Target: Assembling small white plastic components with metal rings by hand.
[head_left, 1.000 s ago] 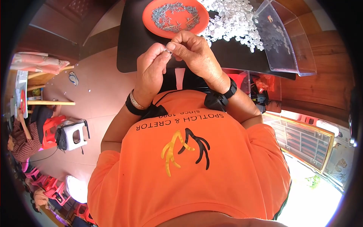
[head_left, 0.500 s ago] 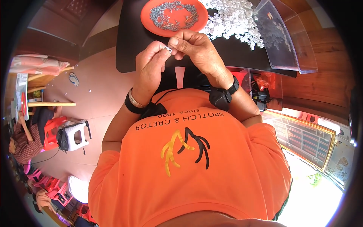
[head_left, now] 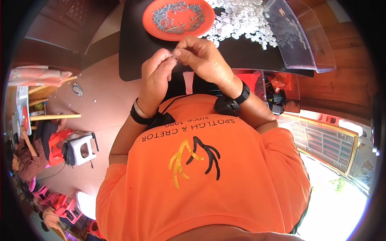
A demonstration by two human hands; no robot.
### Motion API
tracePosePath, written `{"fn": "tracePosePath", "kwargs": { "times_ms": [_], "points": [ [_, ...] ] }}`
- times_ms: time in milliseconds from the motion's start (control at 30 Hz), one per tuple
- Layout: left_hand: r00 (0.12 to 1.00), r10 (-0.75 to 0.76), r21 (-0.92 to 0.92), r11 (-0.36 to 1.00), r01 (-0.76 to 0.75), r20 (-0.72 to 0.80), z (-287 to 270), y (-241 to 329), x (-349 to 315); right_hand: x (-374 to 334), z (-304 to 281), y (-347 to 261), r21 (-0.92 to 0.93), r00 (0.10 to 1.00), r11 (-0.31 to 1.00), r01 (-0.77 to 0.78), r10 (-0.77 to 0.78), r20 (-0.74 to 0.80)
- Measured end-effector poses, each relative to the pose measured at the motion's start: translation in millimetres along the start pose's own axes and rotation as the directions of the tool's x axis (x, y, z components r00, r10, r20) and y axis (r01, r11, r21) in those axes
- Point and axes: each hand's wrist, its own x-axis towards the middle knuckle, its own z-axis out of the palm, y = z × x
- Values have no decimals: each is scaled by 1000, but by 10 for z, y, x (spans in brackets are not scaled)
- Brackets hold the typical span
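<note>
My left hand (head_left: 156,76) is closed, pinching a small white plastic clip (head_left: 173,58) between thumb and fingertips. Fingers bent, my right hand (head_left: 202,59) meets it there, thumb and forefinger pressed together against the clip; whatever sits between them is too small to make out. Just beyond the hands lies an orange-red plate (head_left: 179,37), holding many small grey nails (head_left: 161,25). To its right spreads a large heap of white plastic clips (head_left: 241,20).
Everything rests on a black tabletop (head_left: 132,52). At the heap's right stands a clear plastic bin (head_left: 297,60) with some clips inside. A person (head_left: 32,156) sits far left near a white stool (head_left: 82,148). A slipper (head_left: 77,89) lies on the floor.
Both hands have shifted slightly down and left in view, along with the plate and table. The right fingertips now cover more of the white clip.
</note>
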Motion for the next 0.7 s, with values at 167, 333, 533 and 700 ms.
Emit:
{"fn": "tracePosePath", "kwargs": {
  "times_ms": [167,333,533,700],
  "points": [
    [1000,14,59,998,-15,11,9,-36,0,-28,-21,-172,-171,998,984,-49,53,18],
    [1000,-18,-5,1000,18,15,22,-42,37,-29,-123,-140,-198,1000,980,12,-16,-20],
    [988,-137,-165,979,123,-75,-114,-105,41,-41,-730,96,-565,935,820,-85,-131,-330],
    [981,-185,-162,972,172,-65,-129,-138,51,-143,-812,224,-750,948,644,-151,-120,-294]
  ]
}}
